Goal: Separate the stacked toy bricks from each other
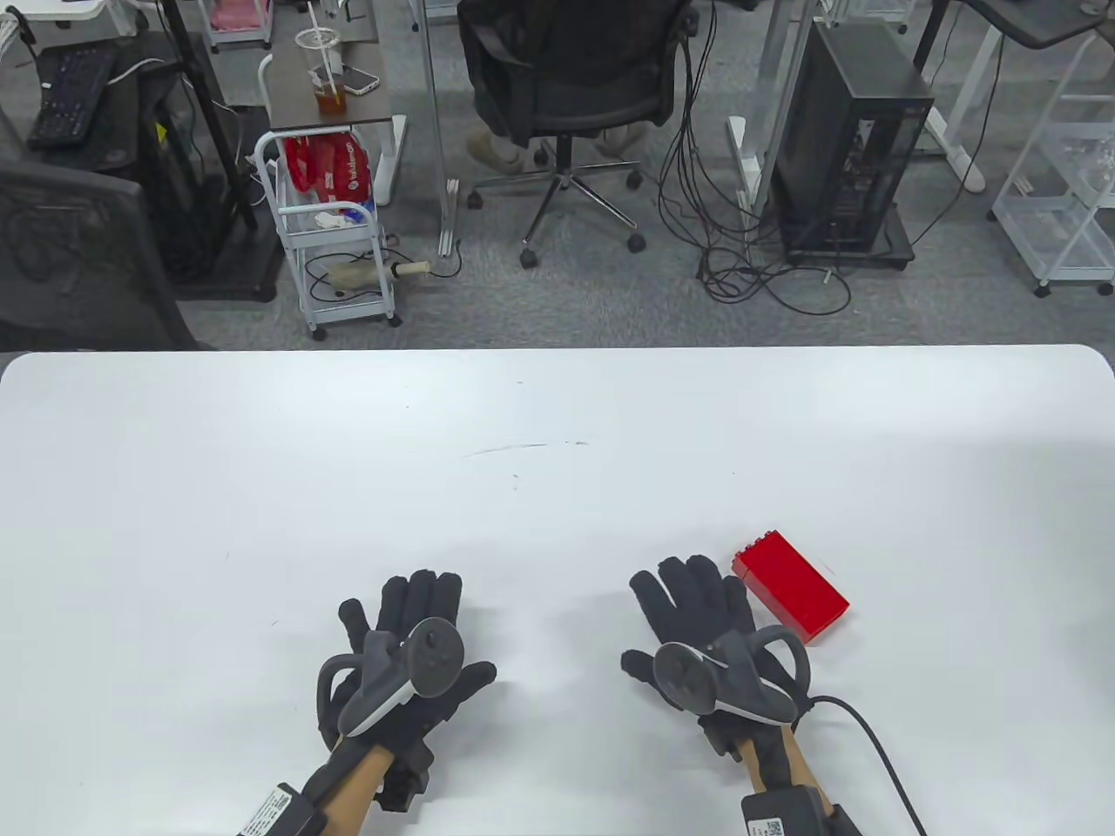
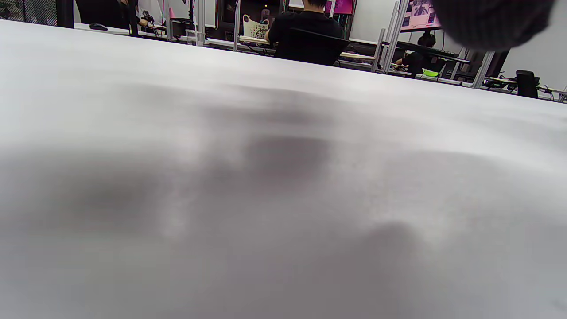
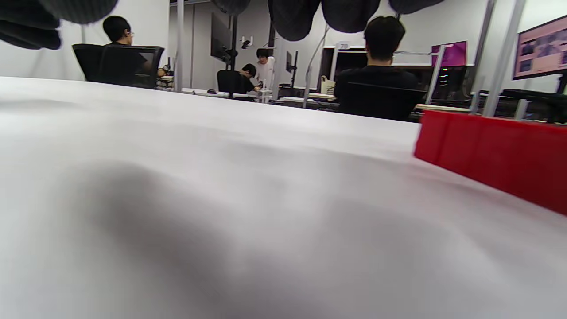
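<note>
Both hands lie flat and spread on the white table [image 1: 557,418] at the lower middle of the table view, palms down, holding nothing: the left hand [image 1: 408,649] sits left of centre, the right hand [image 1: 697,627] right of centre. The red brick block [image 1: 790,598] lies on its side just beside the right hand's outer fingers, toward the lower right of the frame; whether a fingertip touches it I cannot tell. In the right wrist view the same red block [image 3: 491,155] fills the right edge, and faint vertical seams suggest several bricks pressed together, so nothing looks separated yet. From where things stand, I'd guess the trouble is grip: the block's long faces are smooth, the gloves look thick, and a one-handed pull could simply slide the whole stack across the slick tabletop or push it toward the near edge. Prying at the wrong seam could also make bricks pop off suddenly and skitter away. As for writing, little is legible: a red bag [image 1: 329,170] in the white cart at upper left carries white lettering too small to read, and a label near the right wrist at the bottom edge shows only a code pattern.
</note>
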{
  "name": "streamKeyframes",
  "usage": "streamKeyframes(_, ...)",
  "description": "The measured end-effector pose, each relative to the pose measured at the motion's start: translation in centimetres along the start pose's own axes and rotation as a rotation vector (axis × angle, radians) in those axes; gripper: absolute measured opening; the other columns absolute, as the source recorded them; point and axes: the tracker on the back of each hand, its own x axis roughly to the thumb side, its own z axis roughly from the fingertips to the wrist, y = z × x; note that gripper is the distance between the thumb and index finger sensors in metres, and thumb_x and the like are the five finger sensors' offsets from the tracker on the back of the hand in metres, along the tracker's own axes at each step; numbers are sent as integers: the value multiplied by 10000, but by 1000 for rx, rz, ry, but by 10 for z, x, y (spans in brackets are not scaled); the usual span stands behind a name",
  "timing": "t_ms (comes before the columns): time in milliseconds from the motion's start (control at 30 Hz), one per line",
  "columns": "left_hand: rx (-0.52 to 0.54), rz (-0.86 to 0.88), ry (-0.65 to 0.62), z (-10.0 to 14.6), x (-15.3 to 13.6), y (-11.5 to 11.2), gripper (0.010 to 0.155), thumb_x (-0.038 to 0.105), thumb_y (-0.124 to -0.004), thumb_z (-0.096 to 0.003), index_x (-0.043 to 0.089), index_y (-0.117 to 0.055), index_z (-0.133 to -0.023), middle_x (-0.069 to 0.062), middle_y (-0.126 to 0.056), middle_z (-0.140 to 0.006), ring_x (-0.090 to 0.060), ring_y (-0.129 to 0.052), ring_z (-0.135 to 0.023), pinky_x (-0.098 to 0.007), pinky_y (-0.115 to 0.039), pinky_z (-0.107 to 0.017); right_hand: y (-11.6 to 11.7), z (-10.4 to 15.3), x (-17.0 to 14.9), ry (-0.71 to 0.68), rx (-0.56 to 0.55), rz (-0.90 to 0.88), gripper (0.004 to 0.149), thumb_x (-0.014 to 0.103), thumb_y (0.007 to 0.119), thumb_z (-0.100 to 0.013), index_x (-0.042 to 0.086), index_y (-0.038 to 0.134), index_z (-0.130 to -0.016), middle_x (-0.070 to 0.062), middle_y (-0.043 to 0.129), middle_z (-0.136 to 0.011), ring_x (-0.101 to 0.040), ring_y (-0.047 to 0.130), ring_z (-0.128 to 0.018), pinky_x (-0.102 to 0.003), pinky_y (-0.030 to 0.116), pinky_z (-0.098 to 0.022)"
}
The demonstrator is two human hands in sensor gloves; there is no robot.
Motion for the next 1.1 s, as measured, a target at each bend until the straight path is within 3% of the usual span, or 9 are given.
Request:
streamKeyframes(267,15,15,-13,2,0,3,1040,737,-619,-413,269,-65,-1158,-111,-198,-1284,-437,-245,-1210,-748,-168,-750,3,5,-71,226,15,-50,859,670,540,-535,146,362,-1192,-258,431,-1239,-596,486,-1116,-747,478,-705)
streamKeyframes(567,13,18,-27,2,1,2,1041,735,-620,-413,267,-67,-1160,-112,-203,-1283,-437,-250,-1210,-748,-170,-750,18,10,-126,425,64,-139,881,658,529,-550,72,376,-1191,-275,433,-1233,-610,494,-1104,-753,486,-696)
streamKeyframes(800,0,14,-33,2,2,1,1040,735,-621,-412,267,-71,-1161,-115,-210,-1283,-438,-263,-1210,-749,-175,-750,35,7,-138,506,185,-184,840,599,486,-587,15,404,-1185,-309,447,-1221,-634,506,-1088,-763,492,-688)
streamKeyframes(1100,-18,13,-38,3,4,1,1038,734,-621,-413,267,-75,-1162,-119,-215,-1282,-439,-279,-1208,-749,-180,-751,37,4,-137,524,229,-258,821,566,509,-604,-8,371,-1174,-316,457,-1212,-644,521,-1077,-771,488,-687)
